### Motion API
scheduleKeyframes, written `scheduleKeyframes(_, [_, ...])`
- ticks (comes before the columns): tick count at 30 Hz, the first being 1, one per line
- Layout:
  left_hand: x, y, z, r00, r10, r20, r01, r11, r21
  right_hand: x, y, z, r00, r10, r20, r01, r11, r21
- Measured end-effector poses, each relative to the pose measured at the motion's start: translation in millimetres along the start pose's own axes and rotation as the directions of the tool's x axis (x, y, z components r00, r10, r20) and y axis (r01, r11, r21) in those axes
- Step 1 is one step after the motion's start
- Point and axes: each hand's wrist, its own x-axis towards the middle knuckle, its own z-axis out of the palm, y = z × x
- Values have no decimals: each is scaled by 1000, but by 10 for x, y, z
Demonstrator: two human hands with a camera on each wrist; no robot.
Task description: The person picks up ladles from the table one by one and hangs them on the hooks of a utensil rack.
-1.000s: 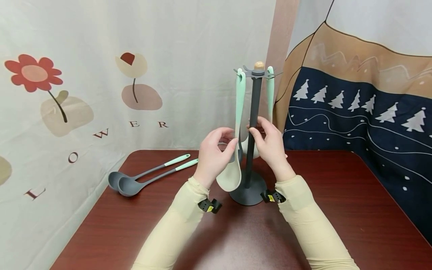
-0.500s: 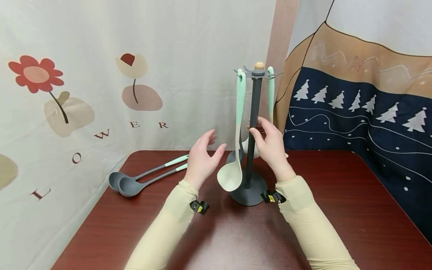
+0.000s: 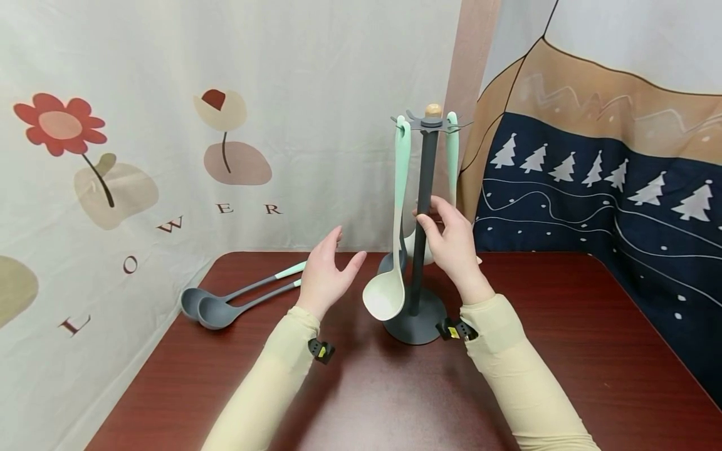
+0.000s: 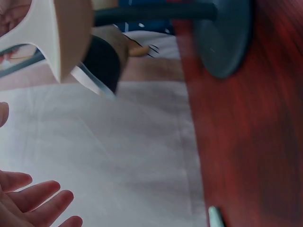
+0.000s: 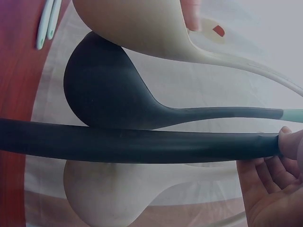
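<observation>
The dark rack (image 3: 427, 181) stands upright, its pole gripped at mid-height by my right hand (image 3: 454, 247). A cream ladle with a mint handle (image 3: 384, 295) hangs on the rack's left side, with a dark ladle (image 5: 109, 85) behind it. Another cream utensil (image 5: 106, 191) hangs on the pole's far side. My left hand (image 3: 327, 275), empty with fingers extended and thumb apart, is left of the cream ladle without touching it. Two grey ladles with mint handles lie on the table, the nearer one (image 3: 217, 312) overlapping the farther one (image 3: 194, 299); the left hand hides their handle ends.
The reddish-brown table (image 3: 564, 351) extends to both sides of the rack. Behind it hangs a pale curtain (image 3: 316, 125) with flower prints, and on the right a navy cloth (image 3: 598, 207) with white trees.
My left hand has let go of the cream ladle and moved left and slightly down, toward the ladles on the table. The ladle hangs turned with its bowl facing forward. My right hand stays on the pole.
</observation>
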Motion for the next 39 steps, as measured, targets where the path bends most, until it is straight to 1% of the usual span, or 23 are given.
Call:
scheduleKeyframes(9, [-13, -220, 17, 997, -11, 74, 3, 993, 117, 2, -1, 0, 1000, -6, -2, 6, 1000, -5])
scheduleKeyframes(19, [-56, -462, -1, 992, -60, 108, 37, 979, 201, -2, 11, 6, 1000, 0, 1, 0, 1000, 0])
scheduleKeyframes(27, [-61, -686, -42, 986, -118, 117, 79, 954, 291, 6, 20, 8, 1000, -19, -6, 19, 1000, -12])
scheduleKeyframes(33, [-91, -875, -70, 981, -144, 130, 90, 930, 356, 11, 33, 11, 999, -30, -11, 30, 999, -13])
scheduleKeyframes(39, [-145, -1028, -113, 964, -202, 172, 121, 913, 391, 7, 26, 12, 1000, -27, -8, 27, 1000, -10])
